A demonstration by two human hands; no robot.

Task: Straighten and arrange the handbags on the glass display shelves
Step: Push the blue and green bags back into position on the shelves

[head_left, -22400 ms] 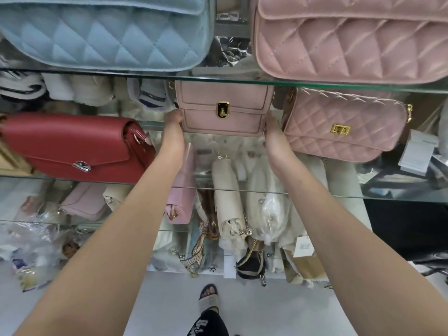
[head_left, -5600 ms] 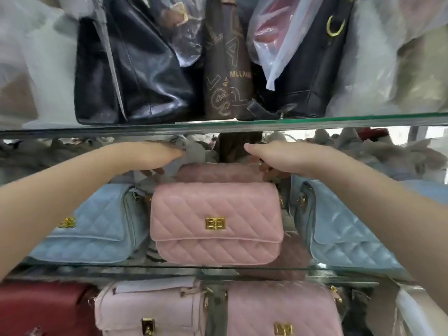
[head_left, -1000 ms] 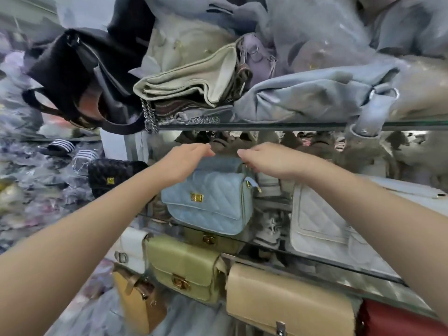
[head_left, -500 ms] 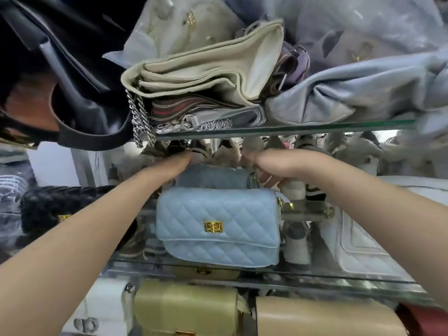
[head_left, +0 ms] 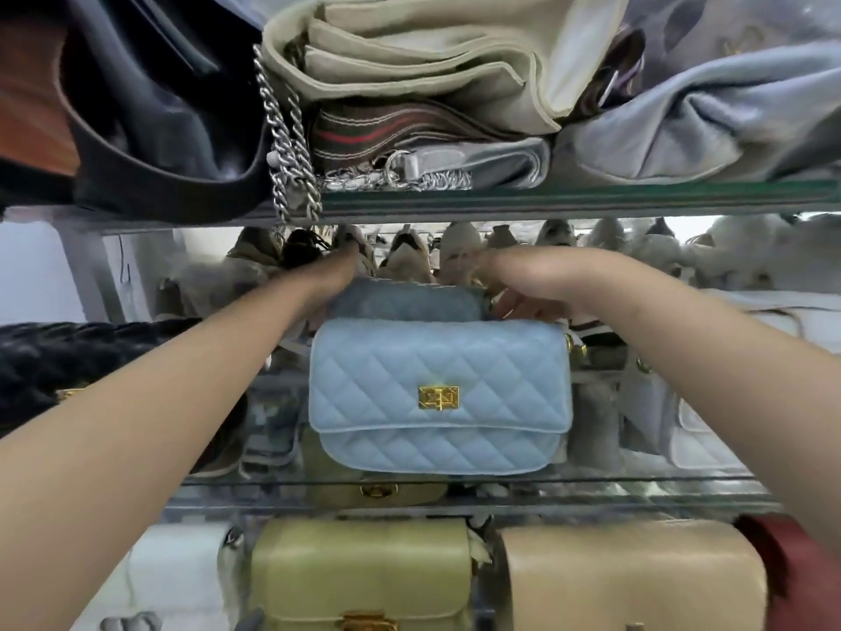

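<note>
I see the light blue quilted bag [head_left: 437, 393] standing upright at the front of the middle glass shelf [head_left: 637, 487], with its long axis from left to right. Just behind it, parallel, stands a rear blue bag [head_left: 405, 302]. My hands are at its two ends. The left hand [head_left: 332, 277] lies on the left top corner with its fingers hidden, so I cannot tell its grip. The right hand [head_left: 537, 277] curls its fingers [head_left: 523, 309] round the right end. Both are equally near, so I judge the squaring needs both together.

No readable text, label, brand or number anywhere.
</note>
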